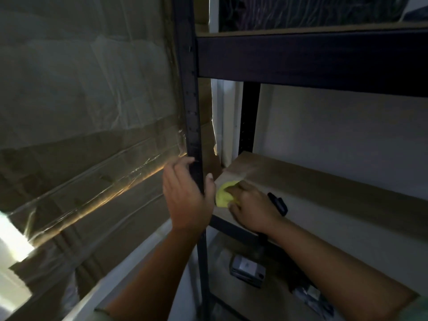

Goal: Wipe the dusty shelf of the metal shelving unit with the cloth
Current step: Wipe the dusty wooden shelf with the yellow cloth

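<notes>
Yellow cloth [224,193] sits bunched at the left front corner of the wooden shelf board [324,188], pressed down under my right hand [253,208], fingers closed over it. My left hand [187,195] wraps the dark metal upright [193,117]. I see a black marker [278,203] just beside my right hand.

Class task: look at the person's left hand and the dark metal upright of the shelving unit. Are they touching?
Touching. The head view shows the left hand wrapped around the upright, fingers on one side, thumb on the other.
</notes>
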